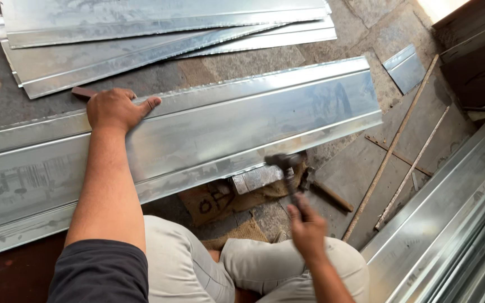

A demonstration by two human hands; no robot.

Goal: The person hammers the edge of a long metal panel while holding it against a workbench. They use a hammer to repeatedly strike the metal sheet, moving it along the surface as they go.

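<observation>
A long folded galvanised metal sheet lies across the floor in front of me. My left hand rests palm down on its far edge, fingers spread over the fold. My right hand grips the handle of a hammer, whose dark head is blurred right at the sheet's near folded edge. Under that edge sits a grey metal block on a piece of brown sacking. My knees in light trousers are folded below.
More metal sheets are stacked at the far side. Folded sheets lean at the right. Thin rods and a small sheet offcut lie on the stone floor. A second hammer's handle lies near the block.
</observation>
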